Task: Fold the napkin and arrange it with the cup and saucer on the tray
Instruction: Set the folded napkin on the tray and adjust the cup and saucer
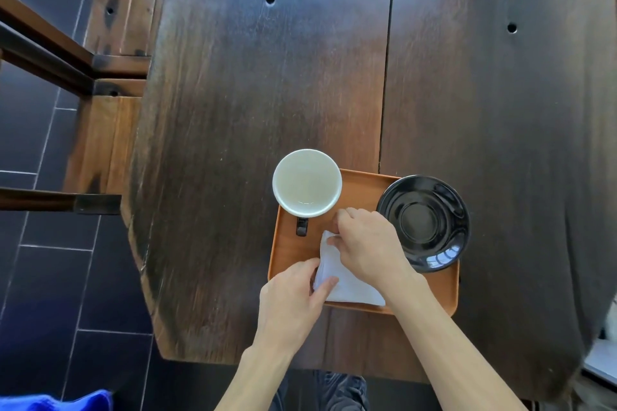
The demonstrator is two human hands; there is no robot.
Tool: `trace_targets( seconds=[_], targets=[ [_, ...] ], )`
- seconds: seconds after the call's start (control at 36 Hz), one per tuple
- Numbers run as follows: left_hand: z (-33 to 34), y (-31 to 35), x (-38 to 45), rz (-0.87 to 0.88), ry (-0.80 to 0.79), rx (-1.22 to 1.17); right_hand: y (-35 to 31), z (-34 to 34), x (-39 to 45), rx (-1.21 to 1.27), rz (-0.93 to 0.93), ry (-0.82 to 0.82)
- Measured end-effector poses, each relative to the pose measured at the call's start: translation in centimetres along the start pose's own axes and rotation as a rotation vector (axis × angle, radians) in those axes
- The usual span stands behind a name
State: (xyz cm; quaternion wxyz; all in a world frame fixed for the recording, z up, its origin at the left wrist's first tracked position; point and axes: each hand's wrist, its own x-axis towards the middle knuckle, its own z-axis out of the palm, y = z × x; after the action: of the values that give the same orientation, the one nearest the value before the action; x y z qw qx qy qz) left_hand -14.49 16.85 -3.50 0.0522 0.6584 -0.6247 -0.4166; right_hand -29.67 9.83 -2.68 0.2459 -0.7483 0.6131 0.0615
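The napkin, white and folded, is lying on the tray, in the tray's near middle, with its near edge reaching almost to the tray's near rim. The left hand is holding the napkin at its near-left corner, fingers curled over the edge and the thumb lying on top of the cloth. The right hand is gripping the napkin at its far end, fingers bent down onto the cloth and pinching a corner of it; the fingertips themselves are partly hidden under the hand. The cup, white inside with a dark handle pointing toward the person, is standing upright on the tray's far-left corner, its rim overhanging the tray's edge in this view, and it is sitting just beyond the napkin's far end. The saucer, black and glossy, is resting on the tray's far-right part, its rim spreading past the tray's right edge, just beside the right hand. The tray, orange-brown with rounded corners, is sitting on the dark wooden table near the table's near edge. Left of the tray, past the table's side, a wooden bench is standing on the dark tiled floor.
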Motion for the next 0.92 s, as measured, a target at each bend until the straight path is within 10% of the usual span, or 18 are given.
trace_targets(
  seconds=[0.44,0.67,0.92],
  targets=[
    [0.7,-0.5,-0.4,0.052,0.028,0.08,3.1,0.6,-5.2,0.323,0.149,0.305],
    [-0.1,-0.6,1.3,0.052,-0.142,0.204,4.8,3.2,-10.2,0.463,0.267,-0.14],
    [-0.6,-1.3,1.8,0.027,-0.17,0.308,4.6,3.4,-10.1,0.133,0.286,-0.173]
  ],
)
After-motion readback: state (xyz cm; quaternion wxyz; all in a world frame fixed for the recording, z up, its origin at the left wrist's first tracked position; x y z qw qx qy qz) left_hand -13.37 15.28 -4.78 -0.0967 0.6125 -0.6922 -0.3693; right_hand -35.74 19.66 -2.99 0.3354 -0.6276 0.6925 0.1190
